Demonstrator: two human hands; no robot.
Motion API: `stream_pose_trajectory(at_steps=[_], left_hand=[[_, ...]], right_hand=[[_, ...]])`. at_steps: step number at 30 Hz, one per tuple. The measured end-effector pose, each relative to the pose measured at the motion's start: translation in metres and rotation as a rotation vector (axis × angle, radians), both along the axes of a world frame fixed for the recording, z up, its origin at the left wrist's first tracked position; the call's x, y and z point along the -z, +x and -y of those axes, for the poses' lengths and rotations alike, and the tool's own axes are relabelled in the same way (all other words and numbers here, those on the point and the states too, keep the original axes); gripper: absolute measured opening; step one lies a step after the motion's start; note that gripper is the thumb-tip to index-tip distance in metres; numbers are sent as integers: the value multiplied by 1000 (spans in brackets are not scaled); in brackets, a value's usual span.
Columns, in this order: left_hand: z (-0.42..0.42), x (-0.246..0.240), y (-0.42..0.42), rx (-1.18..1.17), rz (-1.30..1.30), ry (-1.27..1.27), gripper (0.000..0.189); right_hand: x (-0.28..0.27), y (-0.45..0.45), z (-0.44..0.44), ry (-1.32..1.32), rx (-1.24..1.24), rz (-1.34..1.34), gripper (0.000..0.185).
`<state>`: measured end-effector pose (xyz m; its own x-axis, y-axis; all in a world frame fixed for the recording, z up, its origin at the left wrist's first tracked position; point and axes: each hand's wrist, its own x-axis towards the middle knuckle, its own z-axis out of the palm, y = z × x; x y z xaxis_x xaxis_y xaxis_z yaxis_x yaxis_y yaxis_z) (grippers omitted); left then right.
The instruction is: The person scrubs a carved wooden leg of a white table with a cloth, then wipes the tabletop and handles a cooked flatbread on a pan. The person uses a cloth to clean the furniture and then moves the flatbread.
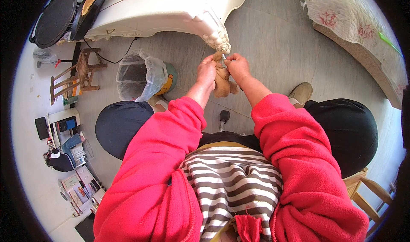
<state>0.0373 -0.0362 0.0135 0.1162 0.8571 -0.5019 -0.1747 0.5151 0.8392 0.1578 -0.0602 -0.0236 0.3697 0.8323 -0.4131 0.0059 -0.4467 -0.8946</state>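
A light-brown plush toy (222,83) hangs between my two hands, over the floor and near the carved corner of a cream table (215,38). My left hand (207,69) grips the toy's upper part, with a piece of brown fabric rising above the fingers. Close beside it, my right hand (237,67) pinches a small, thin white item (224,56) between thumb and fingertips, against the toy's upper end. What this white item is cannot be told. The fingers partly hide the top of the toy.
A bin with a clear plastic liner (144,77) stands by my left knee. Beyond it is a small wooden chair (86,69); a black cable (112,62) hangs from the table. A quilted floral cover (342,21) lies at the upper right. My shoe (302,93) rests on the floor.
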Motion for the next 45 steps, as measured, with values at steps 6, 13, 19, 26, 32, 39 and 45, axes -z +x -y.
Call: stream_pose_trajectory(at_steps=[6,13,19,26,32,39,45], left_hand=[[-5,4,-5,89,-5,-1,42],[-10,6,3,16,75,27,25],[-13,16,-2,-41,-52,45,16],[-15,20,1,-28,-86,128,15],[-15,22,-1,1,-169,169,14],[-16,15,1,11,-152,145,14],[-20,22,0,-23,-26,99,16]], right_hand=[[7,-3,-3,-8,15,-11,12],[-3,-5,-2,-45,32,-8,15],[6,-3,5,-20,26,8,13],[2,4,9,-41,65,-21,19],[-7,-4,4,-23,31,-15,13],[24,-10,-8,37,86,-89,12],[29,-16,-2,100,108,-71,12]])
